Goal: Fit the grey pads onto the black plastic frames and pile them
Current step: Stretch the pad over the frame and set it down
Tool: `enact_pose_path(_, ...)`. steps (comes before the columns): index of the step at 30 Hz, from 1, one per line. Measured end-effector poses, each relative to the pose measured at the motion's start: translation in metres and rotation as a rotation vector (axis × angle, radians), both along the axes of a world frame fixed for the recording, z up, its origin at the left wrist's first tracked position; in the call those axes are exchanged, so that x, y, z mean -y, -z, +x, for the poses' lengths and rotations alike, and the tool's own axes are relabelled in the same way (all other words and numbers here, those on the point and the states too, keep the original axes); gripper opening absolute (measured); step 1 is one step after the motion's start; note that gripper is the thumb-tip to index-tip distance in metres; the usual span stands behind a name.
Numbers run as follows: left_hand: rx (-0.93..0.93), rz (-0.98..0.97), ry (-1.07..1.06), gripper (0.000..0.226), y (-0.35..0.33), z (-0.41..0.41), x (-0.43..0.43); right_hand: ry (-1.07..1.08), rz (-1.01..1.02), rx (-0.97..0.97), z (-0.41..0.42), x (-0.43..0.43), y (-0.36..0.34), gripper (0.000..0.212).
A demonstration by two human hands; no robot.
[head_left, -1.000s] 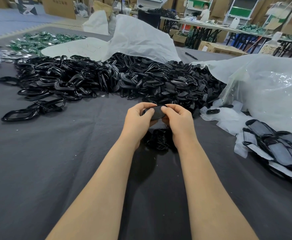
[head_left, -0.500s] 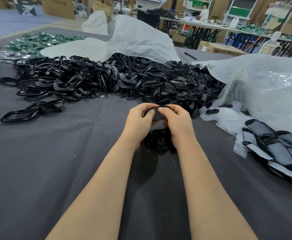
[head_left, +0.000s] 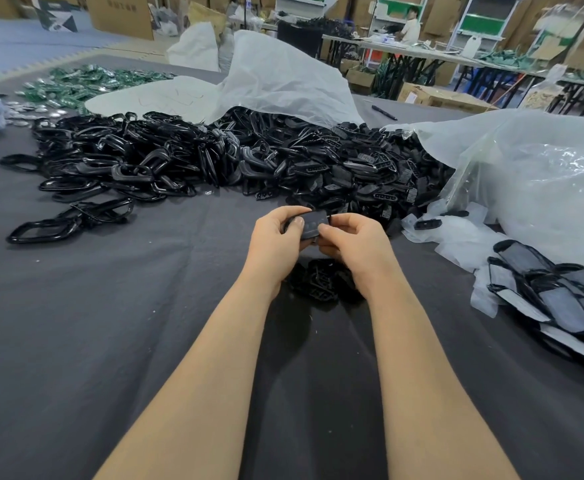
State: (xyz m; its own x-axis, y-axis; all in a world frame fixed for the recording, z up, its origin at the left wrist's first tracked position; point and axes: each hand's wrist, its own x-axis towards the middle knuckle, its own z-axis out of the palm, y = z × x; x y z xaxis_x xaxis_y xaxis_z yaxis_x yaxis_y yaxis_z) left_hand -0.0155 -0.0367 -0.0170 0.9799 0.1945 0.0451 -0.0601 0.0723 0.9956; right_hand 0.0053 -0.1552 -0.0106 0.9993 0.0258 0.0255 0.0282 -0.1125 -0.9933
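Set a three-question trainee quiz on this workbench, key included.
1. True or false: the left hand and right hand both hold one black piece.
2. The grey pads lie: A) at the person's right, B) at the person's left, C) on the far tables.
3. Fill in: the packets at the table's far left are ___.
Key: 1 true; 2 A; 3 green.

All I get of the body on my feed is two forearms and two hands. The left forearm [head_left: 193, 375] and right forearm [head_left: 432, 375] are both bare right up to the wrists and pretty slim. The left hand [head_left: 275, 239] and right hand [head_left: 358, 242] are bare too. The left thumbnail [head_left: 298, 221] looks short and plain, far as I can tell.
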Motion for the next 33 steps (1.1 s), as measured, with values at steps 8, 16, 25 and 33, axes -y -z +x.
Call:
enact_pose_path(8,-0.019,0.179,-0.013,0.018,0.0038,-0.0015,0.0007,0.137,0.003,-0.018,0.0043,0.0017,0.0046,0.016)
enact_pose_path(16,-0.035,0.115,-0.032,0.025,0.0048,-0.0007,-0.0001,0.085,0.003,-0.021,0.0033,0.0002,0.0043,0.013)
enact_pose_path(25,-0.061,0.022,-0.057,0.026,0.0036,-0.0008,0.0010,0.126,0.041,-0.010,0.0021,-0.0027,0.0024,0.013)
enact_pose_path(33,-0.046,0.093,-0.071,0.020,0.0023,-0.0017,0.0011,0.163,-0.008,0.023,0.0008,-0.0018,-0.0002,0.016)
